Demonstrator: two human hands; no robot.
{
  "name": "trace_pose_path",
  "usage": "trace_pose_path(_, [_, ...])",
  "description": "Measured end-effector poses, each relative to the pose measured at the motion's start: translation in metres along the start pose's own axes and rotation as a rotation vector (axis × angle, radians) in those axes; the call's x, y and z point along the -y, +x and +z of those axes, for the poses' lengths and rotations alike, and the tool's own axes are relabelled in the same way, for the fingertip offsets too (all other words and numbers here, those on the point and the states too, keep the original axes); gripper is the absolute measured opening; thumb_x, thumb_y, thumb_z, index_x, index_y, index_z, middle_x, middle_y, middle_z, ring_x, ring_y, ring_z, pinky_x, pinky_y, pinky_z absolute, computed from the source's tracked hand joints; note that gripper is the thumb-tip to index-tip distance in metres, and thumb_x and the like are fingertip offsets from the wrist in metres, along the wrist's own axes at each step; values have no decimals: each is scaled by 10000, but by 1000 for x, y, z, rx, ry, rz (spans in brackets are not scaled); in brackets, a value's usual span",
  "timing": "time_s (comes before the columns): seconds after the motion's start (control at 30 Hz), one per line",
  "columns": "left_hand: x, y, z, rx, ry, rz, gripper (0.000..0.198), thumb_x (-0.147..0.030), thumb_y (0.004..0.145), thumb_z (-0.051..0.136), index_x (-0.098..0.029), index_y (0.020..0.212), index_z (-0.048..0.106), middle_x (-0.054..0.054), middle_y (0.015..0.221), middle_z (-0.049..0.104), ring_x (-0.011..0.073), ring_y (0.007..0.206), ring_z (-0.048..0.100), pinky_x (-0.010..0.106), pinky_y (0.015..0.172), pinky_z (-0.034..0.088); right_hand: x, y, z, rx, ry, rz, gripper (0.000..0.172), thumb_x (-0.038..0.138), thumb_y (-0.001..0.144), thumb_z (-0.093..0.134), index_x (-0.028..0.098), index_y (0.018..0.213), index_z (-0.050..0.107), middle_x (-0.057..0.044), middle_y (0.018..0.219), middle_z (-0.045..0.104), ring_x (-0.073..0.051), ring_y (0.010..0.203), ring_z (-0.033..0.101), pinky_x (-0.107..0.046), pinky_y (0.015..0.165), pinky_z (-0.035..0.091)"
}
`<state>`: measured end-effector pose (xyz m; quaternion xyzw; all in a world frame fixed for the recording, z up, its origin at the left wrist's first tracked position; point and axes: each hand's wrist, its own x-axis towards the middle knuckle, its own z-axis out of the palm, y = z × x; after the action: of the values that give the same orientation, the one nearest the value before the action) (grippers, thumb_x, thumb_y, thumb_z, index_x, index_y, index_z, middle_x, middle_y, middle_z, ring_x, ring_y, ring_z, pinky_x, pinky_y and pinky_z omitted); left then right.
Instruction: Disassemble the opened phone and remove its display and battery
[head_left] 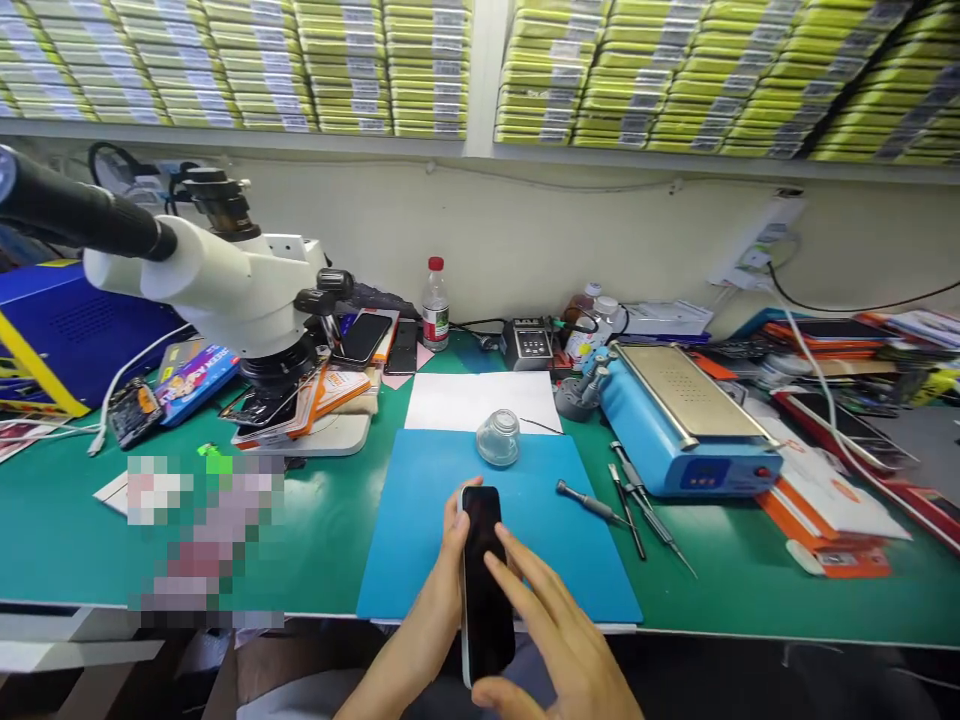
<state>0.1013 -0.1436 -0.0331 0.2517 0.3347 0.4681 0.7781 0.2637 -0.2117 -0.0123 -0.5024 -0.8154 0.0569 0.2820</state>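
Green workbench (322,545) bears a blue mat (420,520), near whose edge the left hand (448,570) clamps a phone (484,625) (face dark), the right hand (562,640) spread over it, contact unclear from here.

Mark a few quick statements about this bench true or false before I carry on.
1. The left hand holds the phone. True.
2. The right hand grips a screwdriver. False: it holds no tool; its fingers are at the phone's screen.
3. The bottle has a blue cap. False: the cap is red.
4. The blue machine stands right of the blue mat. True.
5. The phone's screen is lit. False: it is dark.
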Motion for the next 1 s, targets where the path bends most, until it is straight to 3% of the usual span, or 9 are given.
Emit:
trace_pose_path(0.07, [7,5,5,-31,-15,40,750,-668,968,652,-297,1590,456,91,1341,726,281,1295,676,406,1118,519,6,-10,13,-69,80,182,862,617,947,697,305,1676,359,-81,1667,455,-292,1470,549,-346,1135,555])
trace_pose_path(0.2, [22,17,11,-92,-6,223,961,-790,778,778,-306,1541,450,89,1122,755,314,1097,757,433,946,612,18,-27,39,-175,266,495,631,445,1030,626,349,1625,443,-49,1648,490,-263,1469,554,-333,1165,535])
trace_pose_path(0.3, [26,15,13,-79,34,299,923,-790,801,755,-318,1529,437,115,1217,733,327,1166,732,432,930,625,19,-33,44,-216,451,581,597,481,1021,617,304,1581,512,-87,1592,551,-279,1419,598,-360,1159,539])
trace_pose_path(0.43, [24,4,15,-37,68,282,844,-747,890,691,-327,1557,389,131,1323,696,329,1224,705,443,945,630,16,-32,33,-211,635,671,580,540,975,650,314,1505,588,-99,1522,600,-259,1261,687,-314,994,616])
trace_pose_path(0.63, [17,-6,20,35,170,289,739,-709,958,627,-343,1555,391,111,1349,675,311,1213,703,471,1012,598,16,-27,20,-198,661,670,495,438,934,638,290,1406,643,-102,1500,595,-234,1186,697,-289,914,626])
trace_pose_path(0.83, [9,-14,20,93,221,265,688,-657,991,619,-323,1561,424,117,1402,648,283,1250,669,424,1061,568,13,-31,20,-203,614,572,561,346,943,614,309,1500,566,-100,1486,591,-239,1196,687,-295,899,636])
trace_pose_path(1.0, [2,-19,17,167,265,203,760,-672,1006,578,-313,1643,371,134,1452,628,294,1313,634,424,1123,524,11,-37,19,-136,452,525,562,358,969,613,388,1528,568,-68,1470,573,-175,989,717,-292,924,634])
